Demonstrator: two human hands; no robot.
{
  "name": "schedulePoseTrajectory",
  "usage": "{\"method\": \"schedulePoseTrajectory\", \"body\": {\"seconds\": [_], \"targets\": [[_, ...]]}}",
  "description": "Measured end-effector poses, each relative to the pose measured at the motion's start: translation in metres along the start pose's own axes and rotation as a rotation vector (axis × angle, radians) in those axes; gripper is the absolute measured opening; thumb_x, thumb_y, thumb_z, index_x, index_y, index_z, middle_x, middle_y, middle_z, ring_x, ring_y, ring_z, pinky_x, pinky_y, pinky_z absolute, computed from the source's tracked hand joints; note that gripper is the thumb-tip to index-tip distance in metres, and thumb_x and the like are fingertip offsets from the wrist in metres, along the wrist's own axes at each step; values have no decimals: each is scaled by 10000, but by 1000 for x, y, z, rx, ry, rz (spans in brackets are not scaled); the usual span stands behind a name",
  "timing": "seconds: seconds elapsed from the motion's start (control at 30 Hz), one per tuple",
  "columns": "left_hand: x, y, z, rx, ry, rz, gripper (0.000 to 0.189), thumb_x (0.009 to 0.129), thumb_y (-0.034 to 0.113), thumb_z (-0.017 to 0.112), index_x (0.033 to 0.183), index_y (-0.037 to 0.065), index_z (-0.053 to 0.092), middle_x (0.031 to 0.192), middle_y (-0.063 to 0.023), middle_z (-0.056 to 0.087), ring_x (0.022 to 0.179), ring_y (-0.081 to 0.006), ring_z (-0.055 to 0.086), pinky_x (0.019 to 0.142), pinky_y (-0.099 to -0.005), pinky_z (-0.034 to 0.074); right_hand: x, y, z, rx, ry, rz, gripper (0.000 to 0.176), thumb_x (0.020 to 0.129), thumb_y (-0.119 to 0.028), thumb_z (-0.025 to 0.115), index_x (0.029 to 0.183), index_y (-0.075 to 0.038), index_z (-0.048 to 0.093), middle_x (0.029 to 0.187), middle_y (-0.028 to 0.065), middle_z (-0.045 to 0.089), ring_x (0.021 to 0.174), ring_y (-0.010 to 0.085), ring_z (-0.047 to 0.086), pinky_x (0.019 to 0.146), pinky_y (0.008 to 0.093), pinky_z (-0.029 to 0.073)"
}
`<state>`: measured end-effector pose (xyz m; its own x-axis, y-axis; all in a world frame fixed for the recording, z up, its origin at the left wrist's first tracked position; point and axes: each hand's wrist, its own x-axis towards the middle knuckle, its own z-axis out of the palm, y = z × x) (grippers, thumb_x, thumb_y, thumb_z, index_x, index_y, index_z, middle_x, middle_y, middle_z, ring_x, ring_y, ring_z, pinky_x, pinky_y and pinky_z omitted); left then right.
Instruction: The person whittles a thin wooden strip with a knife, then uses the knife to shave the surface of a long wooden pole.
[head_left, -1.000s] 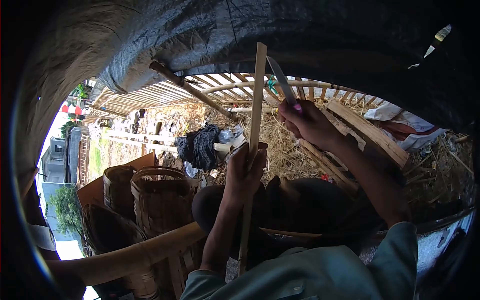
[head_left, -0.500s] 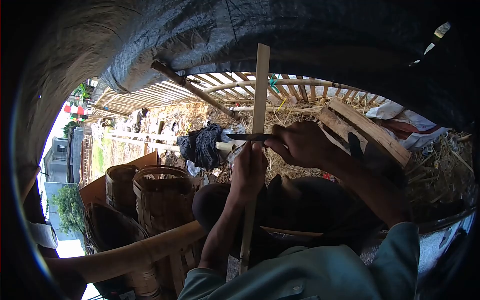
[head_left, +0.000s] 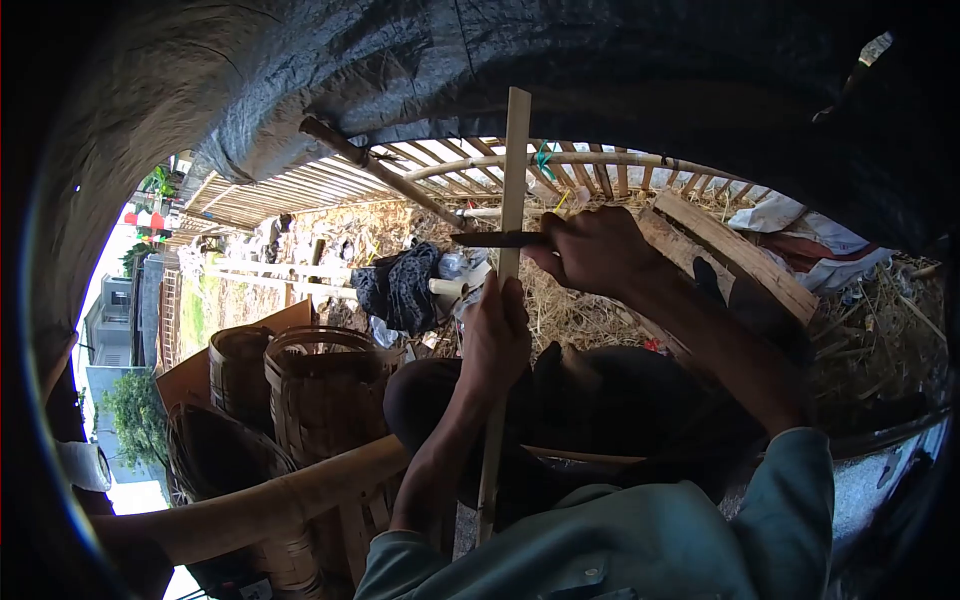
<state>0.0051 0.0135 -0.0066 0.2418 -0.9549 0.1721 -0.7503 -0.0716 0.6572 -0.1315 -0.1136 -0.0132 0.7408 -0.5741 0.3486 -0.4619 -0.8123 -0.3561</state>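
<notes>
A long, pale bamboo strip [head_left: 516,150] stands nearly upright in the view, running down past my lap. My left hand [head_left: 495,335] is closed around it at about mid-length. Above that, my right hand [head_left: 592,250] grips the handle of a knife [head_left: 488,240], whose dark blade lies crosswise over the strip. The blade points left, a short way above my left fingertips. The handle is mostly hidden in my right fist.
Woven baskets [head_left: 325,400] stand at the left, behind a thick bamboo pole [head_left: 270,508]. Wooden planks [head_left: 740,255] lie at the right on straw. A slatted bamboo fence [head_left: 600,175] runs behind, under a dark tarp [head_left: 640,70]. A patterned dark cloth [head_left: 398,290] lies left of the strip.
My right hand and the knife have moved up along the strip, away from my left hand. The strip's top has shifted slightly left.
</notes>
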Motion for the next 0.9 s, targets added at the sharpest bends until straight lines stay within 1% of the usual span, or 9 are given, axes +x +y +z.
{"method": "schedulePoseTrajectory", "body": {"seconds": [0.07,0.23,0.33,0.43,0.53,0.63,0.73,0.83,0.9], "targets": [[2,-2,-1,4,47,48,197,925,96,475,1035,-66,453,544,-194,517,447,-366,525,410,-438,357,6,3,0,-19,7,9,447,890,-478,471,781,-63,597,455,64,525,410,237,574,419,372,466],[2,-10,-2,-126,27,-63,140,934,112,466,911,-25,484,551,-137,519,471,-289,530,442,-395,384,4,-3,6,111,52,-9,504,918,-486,418,800,-29,593,471,73,547,419,253,584,425,379,473],[2,-7,-2,-197,-38,-177,143,935,112,465,902,-26,483,552,-126,524,468,-270,535,446,-389,389,1,-3,5,181,13,7,518,921,-488,406,794,-20,589,480,80,551,441,263,594,450,391,483],[3,-1,-2,-162,-60,-193,141,936,110,464,907,-27,484,561,-139,524,474,-286,536,454,-398,386,-1,1,3,181,-36,15,530,916,-509,401,795,-28,589,484,88,552,465,268,607,476,407,493],[2,0,2,-137,-57,-119,129,932,99,458,910,-26,484,572,-160,529,493,-314,552,456,-407,380,-4,1,7,164,3,-11,540,906,-535,402,799,-41,591,490,92,556,477,275,613,490,413,497],[1,4,5,-51,-29,-36,202,948,145,385,910,5,526,540,-50,488,469,-138,494,458,-309,384,-9,-9,8,106,5,-19,545,888,-567,413,806,-60,595,489,89,559,476,282,615,481,406,496],[0,6,7,-41,-32,-1,172,940,107,401,932,0,536,548,-97,508,481,-197,543,471,-332,402,-11,-14,4,78,-6,-14,554,869,-590,425,782,-71,598,477,85,553,463,276,613,459,397,490],[1,5,8,-41,-23,72,148,931,94,436,932,-25,523,561,-129,521,492,-237,568,466,-351,409,-8,-9,11,28,82,-48,566,853,-603,436,726,-79,605,469,82,550,448,264,609,439,385,484],[-2,-1,12,-29,34,100,144,920,83,467,982,-46,482,569,-183,522,480,-328,550,438,-406,381,-1,-1,17,-39,152,-34,570,829,-619,470,673,-85,590,438,58,516,400,216,575,398,347,462]]}}
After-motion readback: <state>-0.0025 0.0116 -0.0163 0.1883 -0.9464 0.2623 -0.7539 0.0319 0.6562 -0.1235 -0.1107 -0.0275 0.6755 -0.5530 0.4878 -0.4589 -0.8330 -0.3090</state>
